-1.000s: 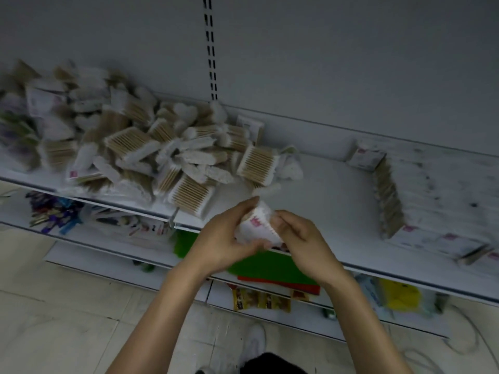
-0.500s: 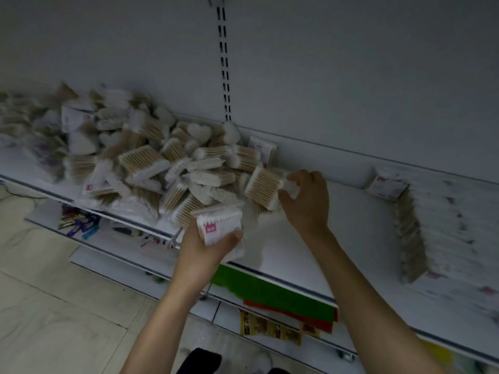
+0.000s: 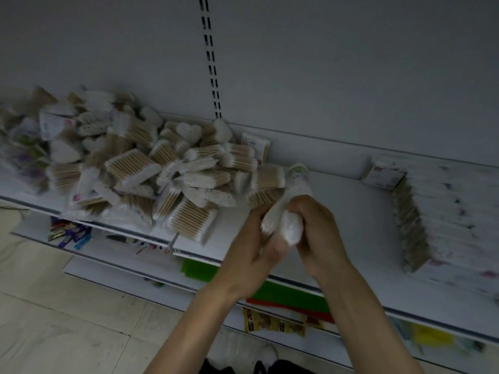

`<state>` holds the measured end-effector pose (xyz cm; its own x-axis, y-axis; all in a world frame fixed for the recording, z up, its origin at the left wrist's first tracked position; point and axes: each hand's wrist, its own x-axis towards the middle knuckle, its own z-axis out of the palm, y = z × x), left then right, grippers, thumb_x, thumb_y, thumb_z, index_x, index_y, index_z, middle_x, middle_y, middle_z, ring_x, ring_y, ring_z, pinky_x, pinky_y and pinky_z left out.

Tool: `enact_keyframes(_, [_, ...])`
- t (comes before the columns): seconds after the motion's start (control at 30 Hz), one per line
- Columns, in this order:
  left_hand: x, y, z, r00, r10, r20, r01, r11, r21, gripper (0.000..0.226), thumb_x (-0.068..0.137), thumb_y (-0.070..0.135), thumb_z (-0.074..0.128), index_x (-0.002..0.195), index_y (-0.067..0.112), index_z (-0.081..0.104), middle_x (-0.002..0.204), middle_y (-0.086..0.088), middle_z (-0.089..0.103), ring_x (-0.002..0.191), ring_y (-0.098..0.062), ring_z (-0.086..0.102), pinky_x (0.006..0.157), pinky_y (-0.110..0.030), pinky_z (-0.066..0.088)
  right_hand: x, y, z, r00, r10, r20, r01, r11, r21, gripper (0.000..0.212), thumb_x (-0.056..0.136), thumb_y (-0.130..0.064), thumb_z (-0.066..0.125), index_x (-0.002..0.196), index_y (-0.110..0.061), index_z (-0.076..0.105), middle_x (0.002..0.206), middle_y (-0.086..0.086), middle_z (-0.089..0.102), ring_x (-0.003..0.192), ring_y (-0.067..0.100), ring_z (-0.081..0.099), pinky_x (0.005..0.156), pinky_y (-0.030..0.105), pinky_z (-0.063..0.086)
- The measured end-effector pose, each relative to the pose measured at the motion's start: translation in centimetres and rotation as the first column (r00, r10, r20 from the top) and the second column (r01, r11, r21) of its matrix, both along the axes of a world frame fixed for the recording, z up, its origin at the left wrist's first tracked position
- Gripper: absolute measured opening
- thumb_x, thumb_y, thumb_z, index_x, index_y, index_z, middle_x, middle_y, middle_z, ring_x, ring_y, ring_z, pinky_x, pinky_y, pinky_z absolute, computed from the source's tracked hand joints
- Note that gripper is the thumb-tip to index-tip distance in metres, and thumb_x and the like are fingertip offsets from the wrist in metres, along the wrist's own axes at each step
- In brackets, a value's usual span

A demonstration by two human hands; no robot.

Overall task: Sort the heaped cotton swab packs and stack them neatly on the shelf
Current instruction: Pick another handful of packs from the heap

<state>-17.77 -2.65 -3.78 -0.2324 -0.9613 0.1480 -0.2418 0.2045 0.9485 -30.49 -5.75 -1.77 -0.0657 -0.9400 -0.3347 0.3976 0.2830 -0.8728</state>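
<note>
A loose heap of cotton swab packs [image 3: 151, 171] covers the left half of the white shelf [image 3: 348, 211]. At the right end, a neat row of packs [image 3: 442, 211] stands stacked, one pack [image 3: 384, 175] leaning at its back. My left hand [image 3: 253, 247] and my right hand [image 3: 316, 230] meet over the shelf's front, just right of the heap. Between them they grip a small bundle of swab packs [image 3: 286, 222], white cotton ends showing. How many packs each hand holds is hidden by the fingers.
A slotted upright [image 3: 212, 60] runs up the grey back panel. Below are lower shelves with small coloured goods [image 3: 68, 233], green and red price strips [image 3: 291, 295] and yellow packets [image 3: 272, 323]. Pale floor tiles [image 3: 54, 319] lie at the lower left.
My right hand came back from the heap's right edge with a pack and joined my left hand, which moved right. Both now grip the bundle together.
</note>
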Motion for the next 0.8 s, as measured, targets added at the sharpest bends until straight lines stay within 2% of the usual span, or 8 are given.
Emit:
enact_keyframes(0.2, [1.4,-0.7,-1.2,0.957,0.261,-0.13,-0.246,0.962,0.12,0.071,0.073,0.041,0.072,0.134,0.018,0.044,0.117,0.014,0.064,0.107,-0.002,0.062,0.087,-0.025,0.053,1.7,-0.8,1.1,0.996,-0.034,0.08,0.034,0.999,-0.008,0.016,0.093,-0.015,0.054,0.082,-0.006,0.061,0.063,0.007,0.06,0.051,0.016,0.059,0.049,0.023,0.049])
enact_keyframes(0.3, [3.3,-1.4,-0.6,0.846,0.372,-0.382,-0.273,0.917,0.29,0.059,0.072,0.025,0.075,0.126,0.015,0.052,0.113,-0.001,0.068,0.107,-0.023,0.065,0.086,-0.041,0.056,1.9,-3.4,0.8,0.903,-0.131,-0.41,0.005,0.956,-0.295,0.01,0.093,-0.014,0.055,0.087,-0.015,0.062,0.069,-0.004,0.064,0.064,0.006,0.06,0.061,0.023,0.049])
enact_keyframes(0.37, [4.0,-1.6,0.1,0.725,0.411,-0.553,-0.212,0.897,0.389,0.046,0.07,0.008,0.075,0.113,0.015,0.059,0.101,-0.003,0.072,0.098,-0.026,0.068,0.082,-0.042,0.058,1.4,-6.2,-0.6,0.348,-0.304,-0.887,-0.322,0.849,-0.418,0.019,0.086,-0.015,0.056,0.105,-0.017,0.062,0.099,-0.001,0.065,0.095,0.01,0.056,0.079,0.025,0.04])
enact_keyframes(0.43, [4.5,-1.6,0.5,0.651,0.407,-0.64,-0.142,0.894,0.424,0.039,0.071,0.005,0.07,0.107,0.015,0.061,0.097,-0.004,0.073,0.093,-0.023,0.07,0.082,-0.039,0.058,0.8,-8.9,-2.1,-0.205,-0.213,-0.955,-0.564,0.823,-0.062,0.042,0.085,-0.027,0.054,0.126,-0.017,0.053,0.126,0.004,0.056,0.12,0.024,0.044,0.101,0.035,0.028])
enact_keyframes(0.5, [5.0,-1.5,0.7,0.634,0.416,-0.652,-0.128,0.888,0.442,0.037,0.071,0.007,0.065,0.107,0.015,0.062,0.098,-0.004,0.073,0.092,-0.021,0.07,0.079,-0.035,0.059,0.6,-10.4,-2.9,-0.421,-0.133,-0.897,-0.553,0.822,0.138,0.045,0.089,-0.034,0.05,0.132,-0.021,0.049,0.131,0.004,0.054,0.127,0.026,0.042,0.114,0.042,0.011])
enact_keyframes(0.57, [5.5,-1.3,0.7,0.627,0.429,-0.651,-0.12,0.878,0.463,0.042,0.073,0.003,0.071,0.112,0.015,0.061,0.104,-0.006,0.072,0.096,-0.023,0.069,0.078,-0.036,0.059,0.5,-10.7,-3.0,-0.399,-0.189,-0.897,-0.56,0.825,0.075,0.035,0.09,-0.031,0.052,0.124,-0.027,0.057,0.119,0.001,0.063,0.117,0.025,0.051,0.115,0.042,0.008])
enact_keyframes(0.63, [5.9,-1.2,0.6,0.608,0.43,-0.667,-0.089,0.872,0.481,0.046,0.072,0.007,0.067,0.117,0.014,0.06,0.11,-0.009,0.07,0.099,-0.026,0.068,0.081,-0.039,0.058,0.3,-10.4,-3.0,-0.218,-0.302,-0.928,-0.588,0.799,-0.122,0.027,0.086,-0.024,0.055,0.11,-0.026,0.067,0.103,0.002,0.069,0.102,0.026,0.06,0.111,0.04,0.019])
enact_keyframes(0.8, [5.7,-1.2,0.3,0.606,0.463,-0.646,-0.098,0.85,0.517,0.04,0.077,0.003,0.065,0.116,0.014,0.06,0.107,-0.009,0.071,0.095,-0.026,0.069,0.08,-0.041,0.058,0.2,-5.8,-0.8,0.658,-0.222,-0.719,-0.209,0.864,-0.458,0.013,0.089,-0.019,0.056,0.089,-0.023,0.069,0.088,-0.002,0.07,0.076,0.004,0.063,0.068,0.018,0.049])
